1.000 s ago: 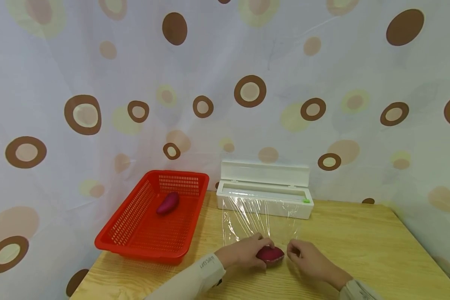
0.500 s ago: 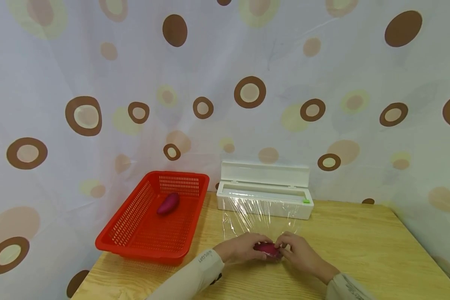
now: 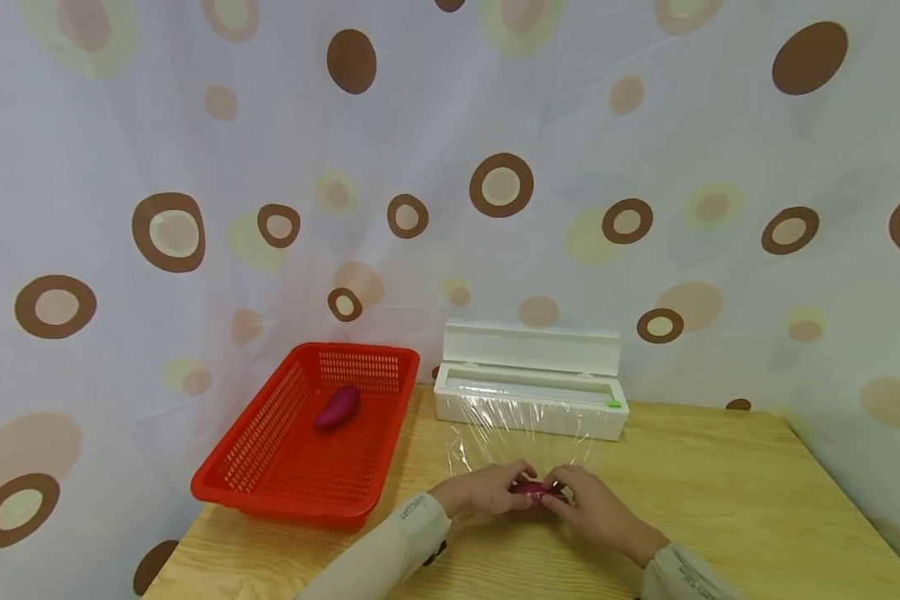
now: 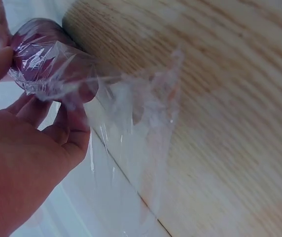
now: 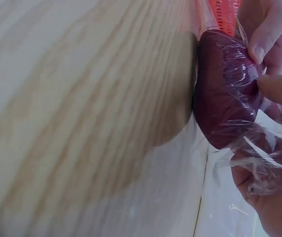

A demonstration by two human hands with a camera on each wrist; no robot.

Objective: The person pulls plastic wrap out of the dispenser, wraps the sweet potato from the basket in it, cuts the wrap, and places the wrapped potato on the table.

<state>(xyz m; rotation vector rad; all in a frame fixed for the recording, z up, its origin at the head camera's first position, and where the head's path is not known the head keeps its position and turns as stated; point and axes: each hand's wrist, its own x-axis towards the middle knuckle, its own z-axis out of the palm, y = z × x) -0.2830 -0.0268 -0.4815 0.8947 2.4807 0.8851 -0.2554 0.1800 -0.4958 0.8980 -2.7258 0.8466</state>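
Between your hands, left hand (image 3: 487, 492) and right hand (image 3: 588, 504) both pinching the film-covered sweet potato (image 3: 534, 490), keep the cling film (image 3: 525, 437) taut while rolling.

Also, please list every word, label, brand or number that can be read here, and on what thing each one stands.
Left sleeve cuff: small dark print, too blurred to read.
Right sleeve cuff: small dark print, too blurred to read.
Green tab on the white film dispenser: no lettering can be made out.
Nothing else bears text.
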